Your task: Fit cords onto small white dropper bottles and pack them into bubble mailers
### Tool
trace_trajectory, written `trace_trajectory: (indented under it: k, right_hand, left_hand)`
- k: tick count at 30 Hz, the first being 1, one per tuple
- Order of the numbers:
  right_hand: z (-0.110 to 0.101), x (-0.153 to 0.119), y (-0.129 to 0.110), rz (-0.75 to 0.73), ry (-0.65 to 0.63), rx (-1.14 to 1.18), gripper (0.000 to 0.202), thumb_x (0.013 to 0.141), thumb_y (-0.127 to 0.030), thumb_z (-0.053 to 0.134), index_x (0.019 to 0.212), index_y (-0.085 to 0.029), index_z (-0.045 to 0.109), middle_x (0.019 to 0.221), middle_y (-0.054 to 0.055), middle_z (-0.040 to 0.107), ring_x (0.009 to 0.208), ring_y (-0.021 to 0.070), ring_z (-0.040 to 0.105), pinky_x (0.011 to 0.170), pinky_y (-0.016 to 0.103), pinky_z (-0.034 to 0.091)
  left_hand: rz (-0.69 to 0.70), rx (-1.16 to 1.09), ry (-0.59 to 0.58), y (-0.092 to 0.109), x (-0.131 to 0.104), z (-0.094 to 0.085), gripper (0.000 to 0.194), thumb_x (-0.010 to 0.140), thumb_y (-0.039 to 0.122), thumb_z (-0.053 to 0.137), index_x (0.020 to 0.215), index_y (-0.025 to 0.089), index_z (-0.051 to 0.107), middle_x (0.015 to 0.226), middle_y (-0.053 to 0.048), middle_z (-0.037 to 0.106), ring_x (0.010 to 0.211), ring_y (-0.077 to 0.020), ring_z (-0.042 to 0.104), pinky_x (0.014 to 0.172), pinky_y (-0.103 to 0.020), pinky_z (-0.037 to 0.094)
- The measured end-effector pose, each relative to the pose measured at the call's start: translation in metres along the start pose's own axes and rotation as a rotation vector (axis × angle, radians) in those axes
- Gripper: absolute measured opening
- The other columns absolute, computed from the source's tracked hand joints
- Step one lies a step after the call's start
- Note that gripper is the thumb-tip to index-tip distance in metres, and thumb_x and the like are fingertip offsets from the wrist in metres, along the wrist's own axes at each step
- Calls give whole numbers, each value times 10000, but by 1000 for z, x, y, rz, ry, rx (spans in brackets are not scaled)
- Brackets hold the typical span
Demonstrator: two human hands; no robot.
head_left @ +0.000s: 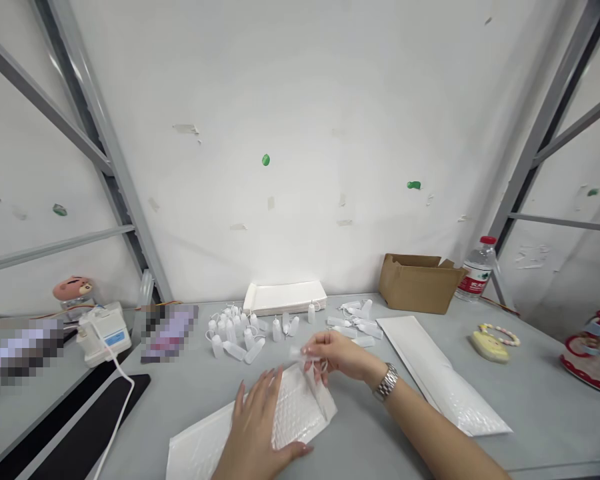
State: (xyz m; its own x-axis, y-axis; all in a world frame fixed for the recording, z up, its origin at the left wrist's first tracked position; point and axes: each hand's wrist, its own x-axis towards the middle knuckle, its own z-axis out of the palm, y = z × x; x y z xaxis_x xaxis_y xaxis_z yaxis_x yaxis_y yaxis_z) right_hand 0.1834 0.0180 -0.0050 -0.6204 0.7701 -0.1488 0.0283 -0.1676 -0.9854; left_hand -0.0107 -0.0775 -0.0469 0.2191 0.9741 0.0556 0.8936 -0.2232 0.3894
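A white bubble mailer (300, 417) lies slantwise on the grey table. My left hand (257, 420) rests on it, palm down with its fingers apart. Over the mailer's far right corner, my right hand (337, 357) is closed in a pinch on a small translucent squeeze bottle (297, 353), partly hidden by the fingers. The lower fingers of that hand are close to the mailer's lifted edge. Beyond the hands, several small white squeeze bottles (230, 327) stand and lie in a cluster, and more bottles (357, 323) lie in a loose pile to the right.
A second, filled-looking bubble mailer (445, 380) lies right. Along the wall are a stack of white mailers (285, 297), an opened cardboard box (420, 285) and a water bottle (476, 270). A yellow beaded charm (490, 347) sits right; a white device (103, 333) with a cable stands left.
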Motion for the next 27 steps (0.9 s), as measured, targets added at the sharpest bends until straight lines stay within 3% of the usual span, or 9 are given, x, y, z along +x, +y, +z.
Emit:
trace_trajectory:
  k: [3, 5, 8, 13, 20, 24, 27]
  right_hand:
    - [2, 2, 8, 70, 135, -357, 274, 650, -395, 665, 637, -150, 544, 541, 0, 593, 367, 78, 489, 334, 179, 357]
    - [-1, 3, 10, 65, 236, -527, 252, 656, -368, 652, 601, -158, 525, 509, -12, 575, 343, 65, 451, 322, 172, 307]
    - [-5, 0, 8, 57, 254, -644, 214, 665, -313, 632, 578, -157, 514, 514, -14, 569, 371, 62, 452, 348, 171, 305]
    - [-5, -10, -2, 69, 282, -724, 185, 663, -291, 620, 592, -162, 508, 495, -25, 546, 403, 70, 453, 385, 177, 320]
    - [2, -10, -2, 113, 113, -635, 263, 612, -370, 672, 545, -143, 557, 475, -24, 535, 398, 61, 418, 383, 186, 290]
    - [7, -7, 1, 105, 17, -358, 289, 603, -405, 689, 628, -121, 638, 517, -17, 558, 419, 57, 421, 418, 196, 332]
    - [10, -8, -2, 37, -54, -171, 318, 606, -410, 700, 727, -119, 660, 590, -8, 591, 515, 78, 517, 536, 218, 419]
  left_hand:
    - [5, 0, 63, -5, 1, 8, 1028, 505, 578, 651, 1364, 188, 243, 1402, -118, 310, 1295, -328, 219, 1049, -529, 62]
    - [18, -4, 84, -7, 1, 11, 991, 540, 566, 637, 1362, 176, 245, 1382, -123, 348, 1281, -320, 255, 1052, -524, 74]
    - [50, -1, 113, -9, 0, 14, 820, 669, 526, 548, 1355, 182, 259, 1355, -108, 395, 1254, -289, 316, 1053, -518, 98]
    - [98, 9, 184, -13, -1, 19, 755, 738, 514, 483, 1370, 213, 200, 1318, -97, 441, 1233, -286, 347, 1031, -534, 157]
    - [105, 8, 227, -12, -2, 18, 711, 741, 513, 486, 1353, 248, 238, 1227, -77, 519, 1166, -268, 427, 1019, -512, 203]
    - [63, 52, 361, -7, -2, 21, 882, 598, 505, 626, 1346, 253, 234, 1291, -83, 459, 1202, -319, 368, 999, -519, 223]
    - [45, 64, 361, -7, 1, 20, 933, 563, 473, 650, 1353, 240, 211, 1230, -83, 510, 1164, -322, 412, 983, -507, 248]
